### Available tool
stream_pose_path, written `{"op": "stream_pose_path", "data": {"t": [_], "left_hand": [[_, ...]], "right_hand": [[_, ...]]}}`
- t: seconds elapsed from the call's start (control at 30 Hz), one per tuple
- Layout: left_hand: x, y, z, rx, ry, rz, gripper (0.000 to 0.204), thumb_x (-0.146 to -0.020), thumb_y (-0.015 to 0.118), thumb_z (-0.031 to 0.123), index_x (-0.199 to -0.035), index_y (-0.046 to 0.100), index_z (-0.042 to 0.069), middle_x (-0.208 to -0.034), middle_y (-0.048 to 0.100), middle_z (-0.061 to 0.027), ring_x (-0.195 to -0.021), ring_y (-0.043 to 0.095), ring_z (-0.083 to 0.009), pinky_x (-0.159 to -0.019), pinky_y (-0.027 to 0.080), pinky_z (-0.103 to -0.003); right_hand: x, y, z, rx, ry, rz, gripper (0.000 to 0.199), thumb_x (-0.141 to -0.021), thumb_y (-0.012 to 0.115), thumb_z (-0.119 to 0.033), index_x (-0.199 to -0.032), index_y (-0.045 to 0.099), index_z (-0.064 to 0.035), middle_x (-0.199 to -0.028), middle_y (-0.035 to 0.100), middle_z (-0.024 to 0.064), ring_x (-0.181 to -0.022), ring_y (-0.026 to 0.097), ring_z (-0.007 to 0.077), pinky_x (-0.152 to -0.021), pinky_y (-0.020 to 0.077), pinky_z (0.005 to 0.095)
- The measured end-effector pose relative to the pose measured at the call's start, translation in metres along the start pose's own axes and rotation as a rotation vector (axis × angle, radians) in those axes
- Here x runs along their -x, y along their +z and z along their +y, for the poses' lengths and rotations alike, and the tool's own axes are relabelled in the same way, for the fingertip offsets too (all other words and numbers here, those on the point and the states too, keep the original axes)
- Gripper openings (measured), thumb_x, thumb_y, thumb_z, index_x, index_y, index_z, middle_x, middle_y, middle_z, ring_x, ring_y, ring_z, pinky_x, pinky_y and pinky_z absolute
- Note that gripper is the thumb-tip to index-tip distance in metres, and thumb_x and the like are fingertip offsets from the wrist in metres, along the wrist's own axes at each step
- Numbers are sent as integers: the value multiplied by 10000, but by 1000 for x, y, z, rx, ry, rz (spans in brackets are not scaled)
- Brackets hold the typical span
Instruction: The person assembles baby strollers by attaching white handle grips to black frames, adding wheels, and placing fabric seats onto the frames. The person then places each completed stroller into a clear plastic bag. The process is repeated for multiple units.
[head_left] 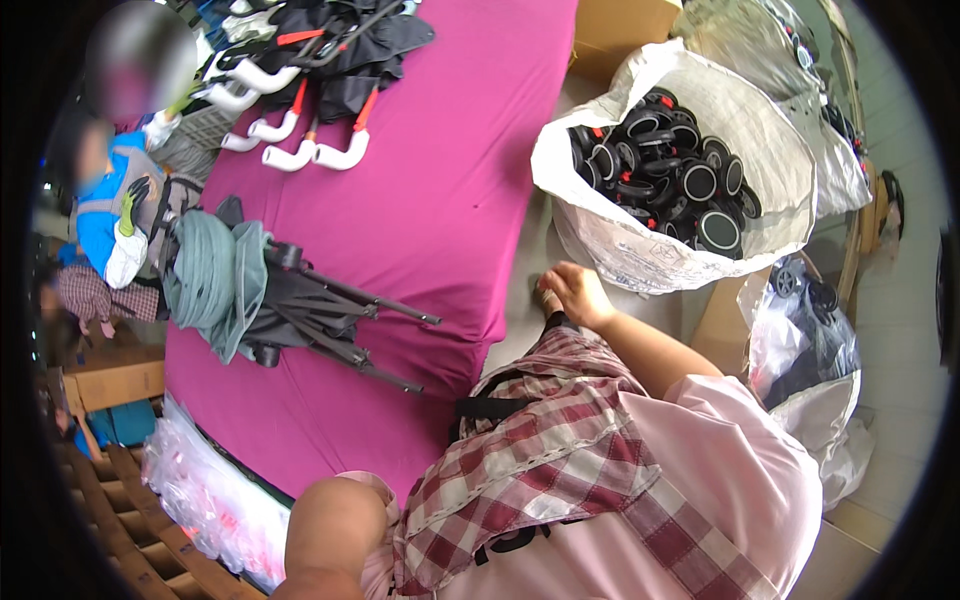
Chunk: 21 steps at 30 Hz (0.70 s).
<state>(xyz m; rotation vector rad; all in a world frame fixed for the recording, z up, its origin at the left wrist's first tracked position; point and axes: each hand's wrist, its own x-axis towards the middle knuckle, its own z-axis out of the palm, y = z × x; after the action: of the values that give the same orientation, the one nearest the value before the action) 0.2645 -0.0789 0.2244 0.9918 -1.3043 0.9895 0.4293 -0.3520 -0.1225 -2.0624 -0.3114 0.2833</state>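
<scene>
Head view: right hand (578, 297) near 1 white sack (640, 262), fingers curled, can't tell if gripping; left hand out of view. Wheels (698, 182) inside sack look light, stiff; best held by rim.

Left arm (335, 525) cut off by the lower edge, its hand out of view, right hand (580, 297) too small to tell what its fingers grip, lower wheels (699, 181) hidden under upper ones, white-handled frames (350, 45) cropped at the top, co-worker's head (140, 60) blurred.
</scene>
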Motion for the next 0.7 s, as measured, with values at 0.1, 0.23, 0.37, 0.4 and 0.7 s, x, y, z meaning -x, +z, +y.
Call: {"op": "stream_pose_path", "data": {"t": [0.1,0.23,0.37,0.4,0.7], "left_hand": [[15,20,-63,-281,34,68,430,-966,603,242,-1390,539,216,-1333,597,71,-1124,583,-85,-924,425,-313],[27,57,-168,-367,-107,2,444,-966,603,217,-1403,525,200,-1344,584,61,-1167,565,-85,-912,429,-308],[33,88,-273,-290,-200,10,454,-949,625,217,-1390,527,185,-1353,564,42,-1159,557,-98,-896,433,-307],[33,92,-298,-273,-226,12,456,-944,630,218,-1387,528,181,-1355,558,38,-1157,555,-101,-892,434,-307],[23,125,-429,-129,-339,-4,482,-905,678,219,-1359,533,147,-1377,512,-4,-1140,538,-131,-858,442,-305]], "right_hand": [[-46,-56,30,198,-91,145,223,-948,633,-212,-923,687,3,-902,660,209,-853,640,394,-788,520,429],[-133,-168,96,157,-61,478,143,-888,684,-165,-875,685,-22,-858,668,174,-827,650,370,-753,525,423],[-168,-266,201,794,334,371,280,-857,665,-340,-1049,721,-144,-1154,660,84,-1173,563,329,-974,459,499],[-160,-288,227,831,546,337,377,-822,694,-388,-1128,706,-168,-1329,575,84,-1293,472,323,-1054,389,537],[-97,-371,309,564,961,-395,703,-759,720,-640,-1026,720,11,-1013,727,204,-967,697,346,-851,540,448]]}}
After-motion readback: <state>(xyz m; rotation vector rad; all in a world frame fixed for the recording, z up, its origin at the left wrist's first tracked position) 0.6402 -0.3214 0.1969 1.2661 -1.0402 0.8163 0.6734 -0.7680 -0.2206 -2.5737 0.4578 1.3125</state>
